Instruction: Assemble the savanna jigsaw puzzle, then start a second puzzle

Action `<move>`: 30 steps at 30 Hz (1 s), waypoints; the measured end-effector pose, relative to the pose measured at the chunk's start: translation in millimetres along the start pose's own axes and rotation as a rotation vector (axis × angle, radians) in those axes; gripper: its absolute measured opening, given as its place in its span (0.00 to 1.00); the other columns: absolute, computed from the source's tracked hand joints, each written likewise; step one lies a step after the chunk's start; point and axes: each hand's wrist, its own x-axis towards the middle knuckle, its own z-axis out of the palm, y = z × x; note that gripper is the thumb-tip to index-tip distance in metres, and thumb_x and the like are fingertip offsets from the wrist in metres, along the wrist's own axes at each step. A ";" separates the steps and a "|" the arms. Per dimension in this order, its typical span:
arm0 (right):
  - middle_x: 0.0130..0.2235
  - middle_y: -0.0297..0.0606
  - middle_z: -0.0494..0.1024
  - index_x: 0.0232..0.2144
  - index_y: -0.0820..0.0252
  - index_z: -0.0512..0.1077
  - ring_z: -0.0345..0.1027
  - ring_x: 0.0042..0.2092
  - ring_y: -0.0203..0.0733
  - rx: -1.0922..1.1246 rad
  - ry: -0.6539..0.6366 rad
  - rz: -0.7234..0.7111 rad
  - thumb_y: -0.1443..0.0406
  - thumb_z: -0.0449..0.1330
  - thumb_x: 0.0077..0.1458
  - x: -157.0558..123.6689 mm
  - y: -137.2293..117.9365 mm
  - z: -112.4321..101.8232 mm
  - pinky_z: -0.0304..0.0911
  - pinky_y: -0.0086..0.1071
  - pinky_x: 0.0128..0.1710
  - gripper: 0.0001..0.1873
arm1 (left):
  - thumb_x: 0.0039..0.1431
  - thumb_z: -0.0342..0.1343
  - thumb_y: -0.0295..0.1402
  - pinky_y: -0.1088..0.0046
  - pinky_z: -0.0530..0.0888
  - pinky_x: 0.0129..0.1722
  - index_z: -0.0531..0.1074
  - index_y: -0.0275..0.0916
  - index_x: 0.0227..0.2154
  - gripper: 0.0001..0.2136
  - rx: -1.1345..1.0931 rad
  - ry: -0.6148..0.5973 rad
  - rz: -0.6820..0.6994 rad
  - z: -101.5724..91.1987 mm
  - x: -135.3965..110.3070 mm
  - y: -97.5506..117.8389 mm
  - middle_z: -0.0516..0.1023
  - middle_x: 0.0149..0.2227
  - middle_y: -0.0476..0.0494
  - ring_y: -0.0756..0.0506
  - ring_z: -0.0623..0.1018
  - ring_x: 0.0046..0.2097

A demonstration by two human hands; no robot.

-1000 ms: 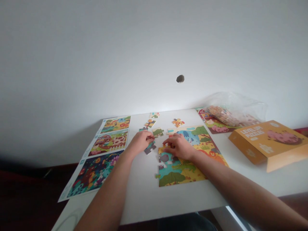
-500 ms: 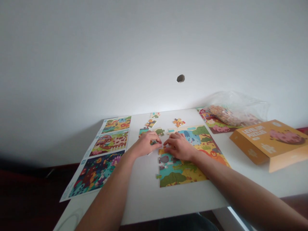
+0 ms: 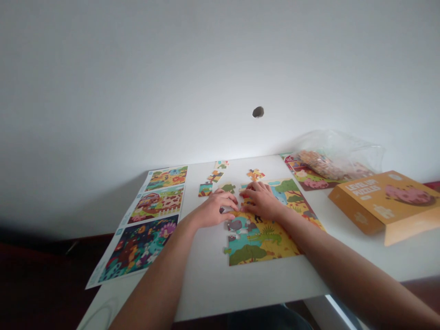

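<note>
A partly assembled jigsaw puzzle (image 3: 264,243) with jungle animals lies on the white table. At its upper left edge, my left hand (image 3: 213,210) pinches a puzzle piece (image 3: 223,209), mostly covered by the fingers. My right hand (image 3: 264,201) rests on the puzzle's upper left part, its fingers bent and slightly apart, hiding the pictures beneath. Just beyond my left fingers lies a green loose piece (image 3: 228,188). A teal loose piece (image 3: 205,189) is to the left of it.
More loose pieces (image 3: 215,176) lie toward the wall, one orange piece (image 3: 256,174) above the puzzle. A sheet of three pictures (image 3: 156,204) lies at left. At right are an orange puzzle box (image 3: 388,197) and a clear bag of pieces (image 3: 330,160) on a farm picture (image 3: 314,183).
My left hand has shifted slightly right toward the puzzle edge, uncovering the teal piece. My right hand has moved a little right and up, showing more of the puzzle's middle.
</note>
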 end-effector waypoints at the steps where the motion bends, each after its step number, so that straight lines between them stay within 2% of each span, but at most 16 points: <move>1: 0.50 0.44 0.68 0.52 0.51 0.74 0.59 0.52 0.51 -0.003 0.005 0.000 0.49 0.63 0.56 0.1 0.3 0.1 0.53 0.47 0.55 0.24 | 0.56 0.65 0.37 0.63 0.65 0.57 0.81 0.47 0.40 0.09 -0.007 0.002 0.009 0.1 0.2 0.3 0.77 0.47 0.46 0.42 0.72 0.52; 4: 0.49 0.43 0.69 0.50 0.51 0.75 0.60 0.52 0.51 0.004 0.022 -0.024 0.51 0.62 0.57 -0.6 0.5 -0.7 0.53 0.47 0.55 0.20 | 0.53 0.67 0.37 0.64 0.66 0.56 0.81 0.46 0.40 0.10 -0.034 -0.005 0.029 0.1 1.1 3.1 0.77 0.47 0.45 0.43 0.73 0.51; 8: 0.46 0.43 0.70 0.47 0.52 0.77 0.62 0.49 0.48 0.068 0.060 -0.056 0.60 0.59 0.60 -2.2 -1.2 -4.4 0.55 0.45 0.54 0.13 | 0.51 0.68 0.36 0.65 0.65 0.56 0.81 0.44 0.37 0.10 -0.059 -0.022 0.036 -0.1 2.4 7.8 0.77 0.45 0.45 0.44 0.74 0.49; 13: 0.43 0.41 0.71 0.40 0.52 0.79 0.63 0.47 0.48 0.128 0.035 -0.143 0.66 0.61 0.53 -3.6 -5.4 -8.2 0.55 0.46 0.54 0.12 | 0.52 0.67 0.36 0.65 0.64 0.58 0.80 0.43 0.36 0.08 -0.075 -0.035 0.049 0.1 3.1 8.5 0.77 0.44 0.46 0.45 0.75 0.48; 16: 0.43 0.41 0.71 0.40 0.52 0.79 0.63 0.47 0.48 0.148 0.009 -0.158 0.67 0.63 0.49 -4.3 -6.3 -11.0 0.55 0.46 0.54 0.14 | 0.53 0.67 0.35 0.66 0.66 0.56 0.80 0.43 0.37 0.09 -0.060 -0.017 0.031 0.8 2.4 5.2 0.77 0.44 0.46 0.44 0.75 0.47; 20: 0.45 0.42 0.70 0.43 0.51 0.79 0.62 0.49 0.50 0.176 -0.052 -0.210 0.62 0.67 0.49 -5.9 -7.6 -17.3 0.54 0.48 0.56 0.16 | 0.52 0.66 0.34 0.66 0.69 0.52 0.81 0.43 0.37 0.09 0.039 0.089 -0.092 1.4 0.8 -0.2 0.76 0.43 0.44 0.42 0.73 0.48; 25: 0.48 0.44 0.70 0.49 0.52 0.76 0.61 0.51 0.53 0.155 -0.114 -0.297 0.48 0.71 0.42 -8.2 -14.3 -21.0 0.52 0.50 0.57 0.32 | 0.52 0.65 0.30 0.67 0.69 0.51 0.82 0.43 0.32 0.04 0.066 0.104 -0.099 1.8 0.8 -1.0 0.76 0.40 0.45 0.44 0.73 0.46; 30: 0.48 0.44 0.70 0.51 0.54 0.75 0.61 0.51 0.53 0.117 -0.112 -0.306 0.49 0.71 0.42 -8.4 -18.0 -18.4 0.52 0.50 0.57 0.33 | 0.51 0.64 0.29 0.68 0.70 0.48 0.82 0.42 0.32 0.05 0.035 0.115 -0.113 3.3 2.2 -0.3 0.77 0.40 0.46 0.45 0.74 0.44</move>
